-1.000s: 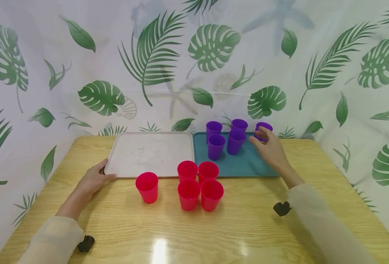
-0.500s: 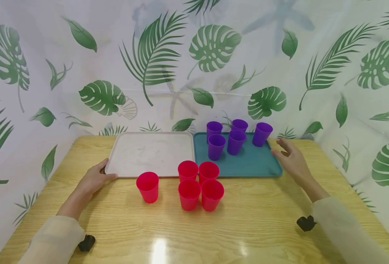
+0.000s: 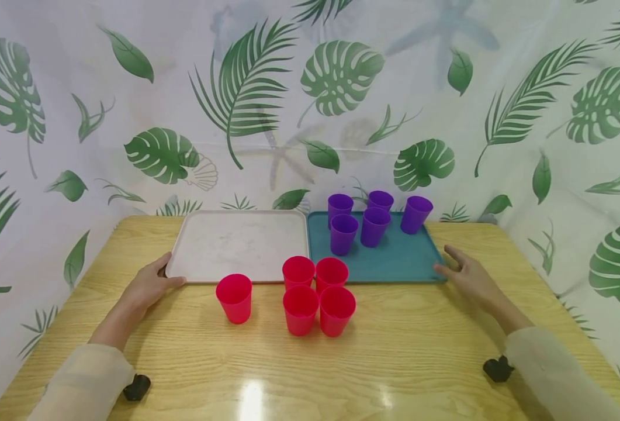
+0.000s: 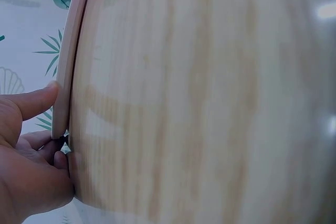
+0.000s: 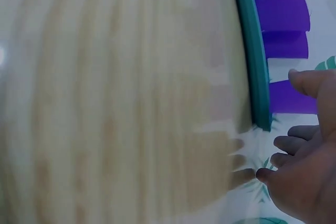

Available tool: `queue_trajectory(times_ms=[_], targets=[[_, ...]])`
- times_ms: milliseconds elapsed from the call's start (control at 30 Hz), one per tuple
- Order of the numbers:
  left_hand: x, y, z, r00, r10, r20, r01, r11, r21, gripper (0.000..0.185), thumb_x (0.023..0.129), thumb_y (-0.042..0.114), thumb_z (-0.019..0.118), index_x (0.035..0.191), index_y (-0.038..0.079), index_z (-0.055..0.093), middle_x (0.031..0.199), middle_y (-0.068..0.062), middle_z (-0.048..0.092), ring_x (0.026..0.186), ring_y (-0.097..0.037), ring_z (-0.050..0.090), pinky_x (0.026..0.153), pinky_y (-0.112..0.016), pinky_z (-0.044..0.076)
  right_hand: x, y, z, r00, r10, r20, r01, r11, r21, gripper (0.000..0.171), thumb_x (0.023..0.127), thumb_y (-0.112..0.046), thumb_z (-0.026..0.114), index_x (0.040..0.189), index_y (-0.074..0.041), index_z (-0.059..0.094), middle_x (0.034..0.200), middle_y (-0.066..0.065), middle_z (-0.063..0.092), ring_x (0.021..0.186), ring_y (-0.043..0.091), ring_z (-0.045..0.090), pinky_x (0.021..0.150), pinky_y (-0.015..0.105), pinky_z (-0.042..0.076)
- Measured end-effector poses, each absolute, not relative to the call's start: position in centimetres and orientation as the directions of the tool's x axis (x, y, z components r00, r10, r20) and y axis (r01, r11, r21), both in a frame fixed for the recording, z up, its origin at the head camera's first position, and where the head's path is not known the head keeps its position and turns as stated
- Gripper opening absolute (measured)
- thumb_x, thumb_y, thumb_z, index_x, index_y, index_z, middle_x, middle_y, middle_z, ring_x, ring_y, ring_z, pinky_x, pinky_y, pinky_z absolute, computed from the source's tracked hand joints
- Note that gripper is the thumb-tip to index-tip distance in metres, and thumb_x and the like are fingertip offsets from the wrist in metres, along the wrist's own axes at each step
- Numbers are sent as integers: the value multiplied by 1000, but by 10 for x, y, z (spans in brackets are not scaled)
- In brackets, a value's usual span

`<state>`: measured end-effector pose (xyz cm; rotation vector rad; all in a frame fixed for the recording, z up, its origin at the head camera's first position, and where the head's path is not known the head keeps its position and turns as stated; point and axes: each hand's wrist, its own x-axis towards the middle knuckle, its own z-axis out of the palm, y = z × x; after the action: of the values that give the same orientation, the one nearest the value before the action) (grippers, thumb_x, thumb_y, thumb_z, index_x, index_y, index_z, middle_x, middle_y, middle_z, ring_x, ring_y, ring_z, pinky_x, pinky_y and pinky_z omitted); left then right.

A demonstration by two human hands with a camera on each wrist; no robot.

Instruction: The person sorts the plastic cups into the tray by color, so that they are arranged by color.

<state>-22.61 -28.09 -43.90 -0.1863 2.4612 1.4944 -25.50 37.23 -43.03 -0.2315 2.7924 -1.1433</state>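
My left hand (image 3: 149,286) rests on the wooden table (image 3: 404,351) against the front left corner of an empty white tray (image 3: 236,242). In the left wrist view its thumb (image 4: 37,100) touches the tray's rim (image 4: 71,51). My right hand (image 3: 467,276) lies flat with straight fingers beside the front right corner of a teal tray (image 3: 394,260) and holds nothing. Several purple cups (image 3: 343,234) stand upright at the back of the teal tray. The right wrist view shows these cups (image 5: 283,14) past the teal rim (image 5: 254,66), with the fingers (image 5: 294,142) near that corner.
Several red cups (image 3: 300,310) stand upright on the table in front of the two trays, one of them (image 3: 234,298) apart to the left. A leaf-patterned curtain (image 3: 288,88) closes off the back and sides. Bare wood stretches along the table's near edge.
My right hand let go of the rightmost purple cup on the teal tray and drew back to the table by the tray's front right corner. The left hand stayed put.
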Motion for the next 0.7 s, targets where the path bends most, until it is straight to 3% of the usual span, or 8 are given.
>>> queue_trajectory(times_ms=[367, 700], targets=[[-226, -279, -438, -962, 25, -274, -231, 466, 854, 91, 102, 13, 65, 162, -2, -2, 168, -28, -1, 155, -45, 5, 124, -55, 15, -259, 376, -445, -972, -225, -62, -147, 796, -588, 87, 105, -42, 59, 158, 13, 19, 155, 44, 27, 142, 62, 26, 115, 70, 24], [-226, -280, -439, -962, 20, -274, -233, 472, 850, 90, 103, 14, 64, 162, -2, -2, 167, -29, -2, 155, -45, 3, 125, -56, 13, -261, 379, -448, -959, -267, -99, -142, 749, -647, 92, 105, -43, 59, 161, 10, 9, 160, 44, 13, 146, 63, 13, 116, 73, 15]])
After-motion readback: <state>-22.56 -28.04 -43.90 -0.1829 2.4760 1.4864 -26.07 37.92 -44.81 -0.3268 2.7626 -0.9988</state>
